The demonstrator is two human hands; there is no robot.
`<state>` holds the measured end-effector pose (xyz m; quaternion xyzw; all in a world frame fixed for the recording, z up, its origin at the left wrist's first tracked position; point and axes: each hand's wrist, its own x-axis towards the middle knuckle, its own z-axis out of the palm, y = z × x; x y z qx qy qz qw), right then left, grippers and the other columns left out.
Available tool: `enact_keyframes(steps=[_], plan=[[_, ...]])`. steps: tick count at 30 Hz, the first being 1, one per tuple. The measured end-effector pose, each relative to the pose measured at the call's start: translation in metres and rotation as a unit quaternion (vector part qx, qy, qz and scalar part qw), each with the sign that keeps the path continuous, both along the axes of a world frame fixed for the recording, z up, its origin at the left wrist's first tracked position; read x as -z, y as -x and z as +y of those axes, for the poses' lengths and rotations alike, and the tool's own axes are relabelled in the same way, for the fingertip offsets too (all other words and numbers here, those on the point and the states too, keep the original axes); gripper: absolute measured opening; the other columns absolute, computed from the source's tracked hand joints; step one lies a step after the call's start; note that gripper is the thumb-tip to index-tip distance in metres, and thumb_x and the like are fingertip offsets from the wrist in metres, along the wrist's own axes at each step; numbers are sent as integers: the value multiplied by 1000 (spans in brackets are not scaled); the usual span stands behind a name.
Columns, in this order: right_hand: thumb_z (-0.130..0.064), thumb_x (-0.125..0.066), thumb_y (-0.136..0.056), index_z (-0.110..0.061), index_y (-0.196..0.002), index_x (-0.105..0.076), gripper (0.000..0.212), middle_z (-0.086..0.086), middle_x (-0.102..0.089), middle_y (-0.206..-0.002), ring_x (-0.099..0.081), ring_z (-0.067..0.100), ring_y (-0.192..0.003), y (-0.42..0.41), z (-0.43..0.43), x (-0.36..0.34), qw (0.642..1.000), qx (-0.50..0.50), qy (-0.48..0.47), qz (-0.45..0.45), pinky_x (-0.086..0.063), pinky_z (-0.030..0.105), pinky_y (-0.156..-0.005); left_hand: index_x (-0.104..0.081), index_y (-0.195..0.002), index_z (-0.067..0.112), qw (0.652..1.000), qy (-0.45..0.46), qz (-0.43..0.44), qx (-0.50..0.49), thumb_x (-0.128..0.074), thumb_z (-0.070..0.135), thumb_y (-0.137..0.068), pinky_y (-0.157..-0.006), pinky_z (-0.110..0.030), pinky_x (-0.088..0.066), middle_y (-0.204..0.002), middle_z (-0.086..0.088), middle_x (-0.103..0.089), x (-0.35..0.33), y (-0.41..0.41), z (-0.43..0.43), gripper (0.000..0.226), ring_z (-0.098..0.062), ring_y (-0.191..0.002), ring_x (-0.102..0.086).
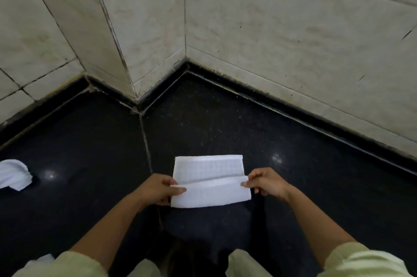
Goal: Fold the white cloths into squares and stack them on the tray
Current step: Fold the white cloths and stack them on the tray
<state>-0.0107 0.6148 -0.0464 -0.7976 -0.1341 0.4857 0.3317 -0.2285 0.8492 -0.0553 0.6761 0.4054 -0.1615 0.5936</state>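
As the half-folded white cloth runs left-right between them, left hand and right hand each pinch one short end of its near flap with curled fingers, equally near.

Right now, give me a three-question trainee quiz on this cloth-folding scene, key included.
1. True or false: the left hand and the right hand each pinch an end of the folded cloth.
2. Pick one: the crumpled cloth lies on the dark surface to the person's A) left, B) right, C) lap.
3. Fill in: the wall behind is faced with pale ____.
Key: 1 true; 2 A; 3 tiles.
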Motion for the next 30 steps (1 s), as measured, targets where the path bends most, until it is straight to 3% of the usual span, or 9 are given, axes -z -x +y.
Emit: enact_keyframes(steps=[3, 6, 11, 17, 22, 30], plan=[[-15, -78, -78, -8, -74, -65, 16, 3, -66, -73, -57, 12, -67, -5, 9, 6, 997, 51, -30, -48, -48, 22, -62, -73, -85, 10, 995, -87, -32, -28, -76, 30, -80, -70, -24, -50, -86, -5, -70, 10, -9, 9, 21, -14, -81, -64], [-14, -77, -80, -5, -73, -65, 17, 9, -70, -80, -62, 16, -74, -9, 20, 16, 993, 77, -40, -77, -52, 30, -75, -70, -83, 10, 988, -126, -52, -69, -71, 30, -84, -66, -23, -45, -79, -1, -65, 18, -21, 10, 21, -12, -74, -58], [-18, -71, -86, -11, -70, -62, 20, 9, -70, -85, -63, 17, -79, -15, 37, 29, 988, 85, -15, -124, -51, 29, -75, -69, -86, 12, 978, -162, -58, -116, -70, 28, -86, -82, -41, -55, -83, -1, -67, 30, -40, 18, 16, -21, -86, -64], [-18, -67, -87, -13, -70, -62, 18, 4, -68, -83, -61, 14, -79, -22, 48, 36, 985, 84, 10, -148, -48, 24, -71, -69, -94, 11, 965, -246, -33, -88, -66, 28, -88, -72, -28, -42, -82, 0, -63, 39, -54, 22, 18, -17, -82, -59], [-18, -67, -88, -14, -71, -62, 18, 2, -66, -80, -59, 11, -76, -25, 50, 42, 985, 88, 18, -148, -45, 20, -63, -69, -92, 12, 962, -257, -28, -92, -67, 30, -87, -73, -31, -47, -83, -2, -66, 47, -59, 24, 19, -20, -84, -63], [-18, -66, -89, -8, -80, -65, 13, 3, -63, -80, -55, 9, -71, -25, 53, 47, 981, 101, 24, -161, -42, 17, -59, -67, -92, 12, 957, -264, -29, -115, -65, 31, -89, -69, -28, -42, -87, 0, -66, 50, -64, 21, 19, -16, -82, -61]])
